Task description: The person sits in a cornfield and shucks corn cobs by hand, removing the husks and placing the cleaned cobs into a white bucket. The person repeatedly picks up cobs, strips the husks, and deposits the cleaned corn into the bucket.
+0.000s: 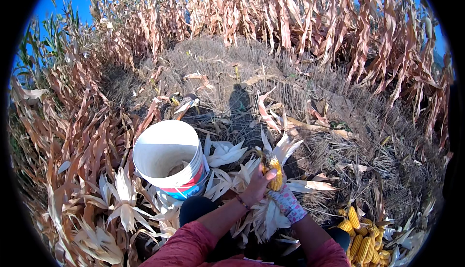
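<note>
My bare left hand (255, 186) grips a yellow ear of corn (276, 178), its thumb lying across the kernels. The ear's far end looks dark and damaged. My right hand (286, 202), in a white glove with a pink pattern, is closed around the ear's lower end and its husk. Pale husk leaves (267, 219) hang peeled back below the hands. Left of them stands a white plastic bucket (145, 169) with a red and blue outside, slightly tilted in view. A little brownish matter lies at its bottom. My right fingers are partly hidden behind the ear.
Several husked ears of corn (363, 245) lie heaped at the lower right. Empty dry husks (125, 212) cover the ground left of the bucket. Dry stubble (341, 150) spreads ahead, with standing dried corn stalks (283, 12) behind and along the left.
</note>
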`<state>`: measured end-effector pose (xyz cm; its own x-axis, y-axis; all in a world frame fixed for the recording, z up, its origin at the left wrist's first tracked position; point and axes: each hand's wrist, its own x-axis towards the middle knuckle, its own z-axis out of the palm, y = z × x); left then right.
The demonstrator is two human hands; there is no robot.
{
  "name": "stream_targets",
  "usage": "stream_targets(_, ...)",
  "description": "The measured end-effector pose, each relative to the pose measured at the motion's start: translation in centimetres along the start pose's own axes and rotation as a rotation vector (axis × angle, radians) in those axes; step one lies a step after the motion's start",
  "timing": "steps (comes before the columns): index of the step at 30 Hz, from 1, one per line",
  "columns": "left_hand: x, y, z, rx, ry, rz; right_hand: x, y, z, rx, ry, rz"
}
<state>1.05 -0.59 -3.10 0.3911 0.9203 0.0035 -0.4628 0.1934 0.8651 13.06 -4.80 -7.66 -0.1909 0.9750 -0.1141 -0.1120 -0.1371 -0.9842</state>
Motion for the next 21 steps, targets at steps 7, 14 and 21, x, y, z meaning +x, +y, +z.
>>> stream_targets(7, 0.0, 1.8, -0.7, -0.078, 0.011, -0.153, -0.3, -2.1, 0.5, -0.904, -0.316, -0.048)
stream_targets(14, 1.0, 1.7, -1.6, -0.114, 0.213, -0.292, -1.6, -4.2, -0.2, -1.214, -0.106, -0.166)
stream_targets(21, 0.7, 0.0, -1.4, -0.193, 0.213, -0.111, -0.2, -4.7, -4.5, -0.357, 0.218, -0.227)
